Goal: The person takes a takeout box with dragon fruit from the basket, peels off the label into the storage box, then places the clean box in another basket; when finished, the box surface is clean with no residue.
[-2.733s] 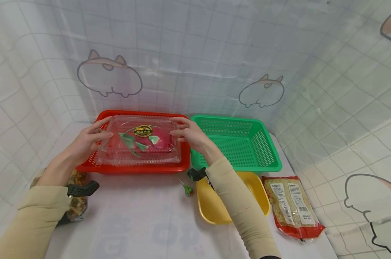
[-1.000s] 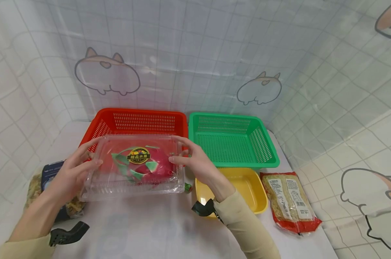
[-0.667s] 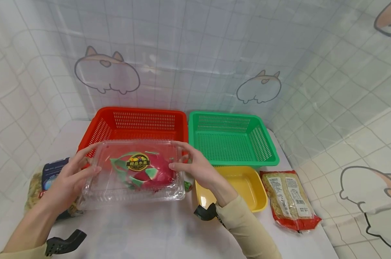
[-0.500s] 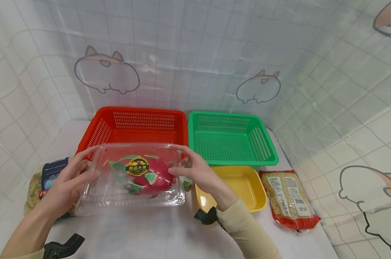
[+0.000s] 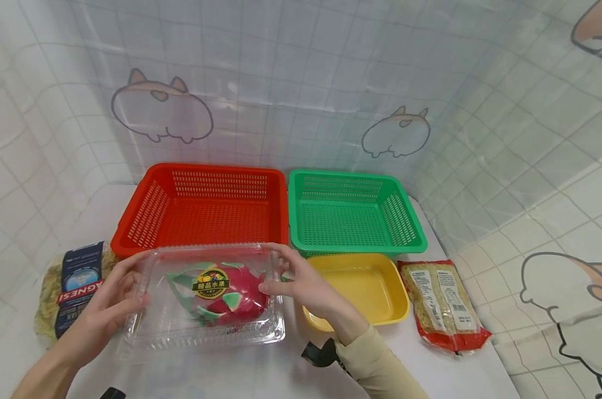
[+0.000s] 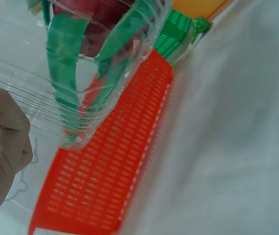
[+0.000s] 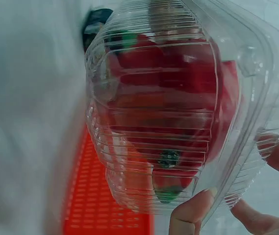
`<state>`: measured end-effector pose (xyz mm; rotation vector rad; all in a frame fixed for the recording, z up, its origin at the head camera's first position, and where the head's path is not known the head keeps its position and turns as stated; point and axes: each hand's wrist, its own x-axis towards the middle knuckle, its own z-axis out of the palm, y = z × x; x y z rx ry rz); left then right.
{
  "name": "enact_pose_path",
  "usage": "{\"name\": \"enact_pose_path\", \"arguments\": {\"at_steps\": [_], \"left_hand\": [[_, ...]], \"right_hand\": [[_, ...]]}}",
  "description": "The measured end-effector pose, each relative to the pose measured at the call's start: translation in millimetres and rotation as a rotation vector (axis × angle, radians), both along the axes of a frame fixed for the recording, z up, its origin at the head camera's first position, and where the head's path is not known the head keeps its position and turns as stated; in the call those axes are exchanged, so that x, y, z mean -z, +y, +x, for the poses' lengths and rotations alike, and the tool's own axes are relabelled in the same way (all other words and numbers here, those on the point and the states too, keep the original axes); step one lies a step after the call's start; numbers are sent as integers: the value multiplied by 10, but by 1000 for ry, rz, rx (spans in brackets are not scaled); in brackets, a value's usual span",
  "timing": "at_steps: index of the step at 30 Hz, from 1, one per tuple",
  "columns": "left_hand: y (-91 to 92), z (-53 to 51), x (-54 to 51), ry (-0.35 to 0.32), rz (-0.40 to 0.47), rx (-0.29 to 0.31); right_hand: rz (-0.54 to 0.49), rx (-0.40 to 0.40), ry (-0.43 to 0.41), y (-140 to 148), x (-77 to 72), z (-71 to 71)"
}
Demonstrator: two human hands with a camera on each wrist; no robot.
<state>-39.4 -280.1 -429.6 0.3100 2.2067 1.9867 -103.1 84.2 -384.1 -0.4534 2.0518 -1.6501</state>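
Observation:
Both hands grip a clear plastic box by its two ends, in front of the red basket. Inside lies a pink and green dragon fruit, under a lid with a black and gold label. The left hand pinches the left end, thumb towards the front; in the left wrist view its bent fingers are at the box. The right hand holds the right end; in the right wrist view its thumb and fingers press the box rim. The box looks raised above the table in the wrist views.
Behind the box stands a red basket, with a green basket to its right. A yellow tray sits before the green one. Noodle packs lie at the far left and right.
Both hands have lifted the box out of the red basket and brought it towards the front. The basket's inside now shows, holding nothing visible.

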Motion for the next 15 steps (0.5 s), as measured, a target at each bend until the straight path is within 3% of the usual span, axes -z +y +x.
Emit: {"name": "enact_pose_path", "arguments": {"at_steps": [9, 15], "left_hand": [[71, 58, 256, -138, -100, -46], [134, 60, 330, -188, -180, -94]], "right_hand": [[57, 26, -5, -1, 227, 71], [127, 25, 37, -8, 341, 84]]}}
